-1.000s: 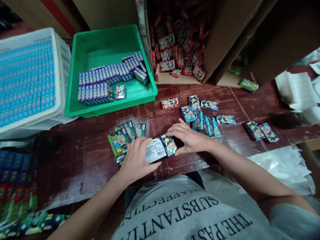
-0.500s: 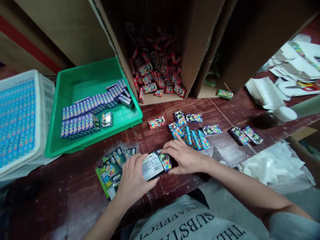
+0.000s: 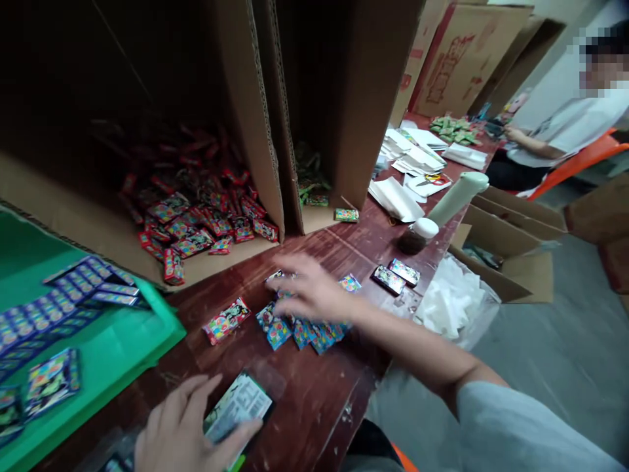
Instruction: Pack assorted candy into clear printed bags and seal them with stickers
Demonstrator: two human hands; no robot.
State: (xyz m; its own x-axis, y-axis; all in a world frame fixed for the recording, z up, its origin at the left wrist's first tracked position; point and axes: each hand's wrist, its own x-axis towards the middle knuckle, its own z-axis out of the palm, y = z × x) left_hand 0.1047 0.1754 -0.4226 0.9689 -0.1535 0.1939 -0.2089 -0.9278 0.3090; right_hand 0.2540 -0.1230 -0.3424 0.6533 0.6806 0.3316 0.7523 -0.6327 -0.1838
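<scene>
My left hand point(image 3: 179, 423) is at the bottom, with its fingers and thumb around a flat dark pack point(image 3: 240, 403) that has a pale barcode label and a clear plastic end. Motion blurs my right hand point(image 3: 317, 288), which hovers with its fingers apart over a cluster of small blue candy packets point(image 3: 314, 335); nothing shows in its grasp. Part of the cluster is hidden under the hand. Left of it lies a red candy packet point(image 3: 227, 321), apart from both hands. Two dark packets point(image 3: 389, 280) rest farther right.
A cardboard box point(image 3: 268, 131) on its side holds many red packets. The green tray point(image 3: 147, 341) at left carries rows of purple packets. A white-capped jar point(image 3: 423, 228), a pale green tube point(image 3: 457, 200) and scissors point(image 3: 432, 178) are at right. Another person point(image 3: 574, 124) sits beyond.
The view has swung to the right. My right hand has left the barcode pack and moved over the blue packets, while my left hand stays at the pack.
</scene>
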